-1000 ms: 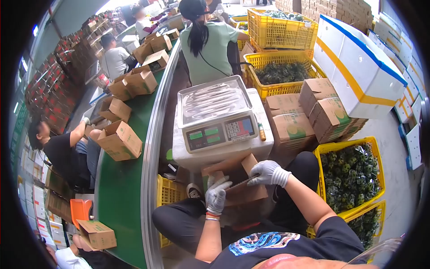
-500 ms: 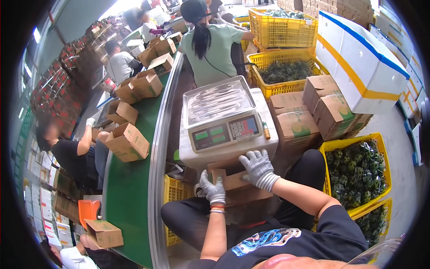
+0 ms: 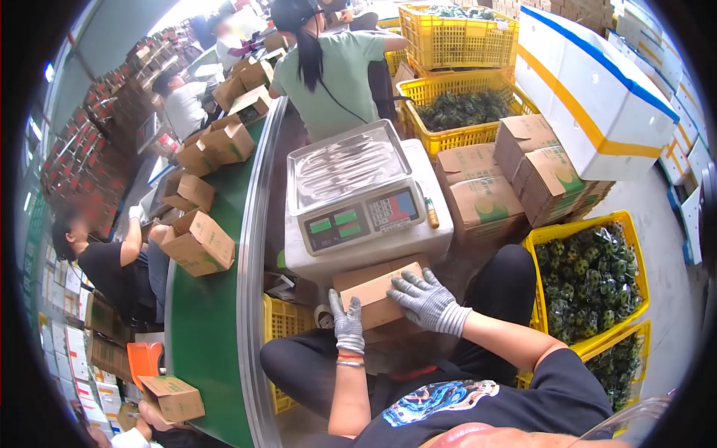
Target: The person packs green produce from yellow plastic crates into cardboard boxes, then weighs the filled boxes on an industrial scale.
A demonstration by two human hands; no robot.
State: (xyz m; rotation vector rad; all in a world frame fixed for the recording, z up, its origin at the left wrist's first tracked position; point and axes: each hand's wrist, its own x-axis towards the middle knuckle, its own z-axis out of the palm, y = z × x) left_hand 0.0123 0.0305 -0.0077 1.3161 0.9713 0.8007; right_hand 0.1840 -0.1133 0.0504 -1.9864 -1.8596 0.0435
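Note:
A brown cardboard box (image 3: 382,293) sits between my hands, in front of my lap, with its top flaps folded down. My left hand (image 3: 349,322), in a grey striped glove, grips the box's left end with the thumb apart from the fingers. My right hand (image 3: 429,301), gloved alike, lies with spread fingers on the top and right end of the box. Just beyond the box, a digital scale (image 3: 358,216) with a bare metal pan (image 3: 347,168) rests on a white block-like stand (image 3: 441,250).
To the left runs a green conveyor belt (image 3: 205,321) carrying open cartons (image 3: 198,243). Flattened cartons (image 3: 478,187) are stacked at right, near yellow crates (image 3: 635,254) of dark green bagged items. A white foam box (image 3: 590,97) stands behind. Co-workers sit ahead and across the belt.
The box's top flaps have come down, covering the opening seen before. My right hand has moved onto the top. The whole view has shifted slightly.

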